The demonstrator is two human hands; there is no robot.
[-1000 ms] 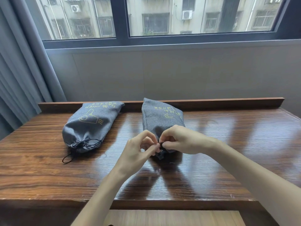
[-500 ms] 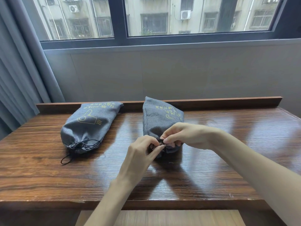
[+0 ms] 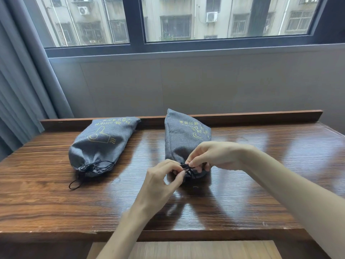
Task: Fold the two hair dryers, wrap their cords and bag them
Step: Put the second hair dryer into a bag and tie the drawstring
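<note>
Two full grey drawstring bags with yellow print lie on the wooden table [image 3: 56,199]. The left bag [image 3: 101,144] is cinched, its black cord trailing toward the front. The right bag [image 3: 183,139] lies with its mouth toward me. At that mouth my left hand [image 3: 160,182] and my right hand [image 3: 211,156] each pinch the black drawstring [image 3: 187,167] between thumb and fingertips. The hair dryers are hidden inside the bags.
A raised wooden lip [image 3: 261,116] runs along the table's back edge, under a grey wall and a window. A grey curtain [image 3: 24,81] hangs at the left. A lighter wooden surface [image 3: 186,249] shows below the table's front edge.
Both hands stayed at the right bag's mouth, working the drawstring; the fingers shifted slightly and the cord now shows between them. The left bag has not moved.
</note>
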